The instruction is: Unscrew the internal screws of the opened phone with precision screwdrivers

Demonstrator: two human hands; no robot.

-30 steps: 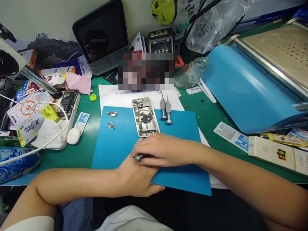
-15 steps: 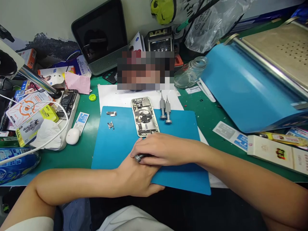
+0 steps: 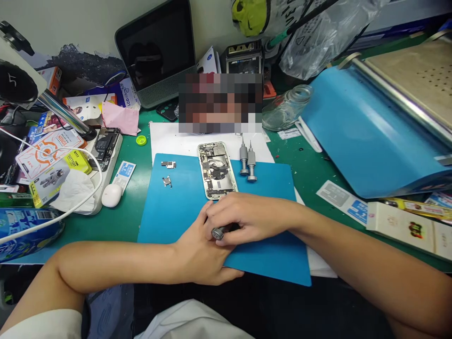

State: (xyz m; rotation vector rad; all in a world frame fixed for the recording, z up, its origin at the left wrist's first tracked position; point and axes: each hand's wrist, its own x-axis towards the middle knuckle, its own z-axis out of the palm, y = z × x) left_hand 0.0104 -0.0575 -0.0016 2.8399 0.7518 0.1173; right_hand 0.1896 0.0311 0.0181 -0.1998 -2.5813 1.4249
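Note:
My right hand (image 3: 245, 219) lies over my left hand, closed around a grey screwdriver (image 3: 217, 233). Only the round cap end and part of the handle stick out between its fingers; the tip is hidden. My left hand (image 3: 203, 256) rests at the near edge of the blue mat (image 3: 169, 207), thumb stretched out and apart, most fingers covered by my right hand. Just beyond both hands lies an opened phone (image 3: 218, 170) with its inner parts bare. Two more grey screwdrivers (image 3: 247, 160) stand right of it. Small metal phone parts (image 3: 168, 165) lie on the mat's left side.
A white earbud case (image 3: 111, 195), a white cable (image 3: 100, 174) and boxes crowd the left. A dark-screened smart display (image 3: 155, 47) leans at the back near a glass jar (image 3: 287, 108). A curled blue sheet (image 3: 356, 127) and a white box (image 3: 406, 228) are at right.
The view has shifted slightly, so the bench things appear further right. The fingers of my right hand have shifted on the screwdriver, and more of its cap end now shows.

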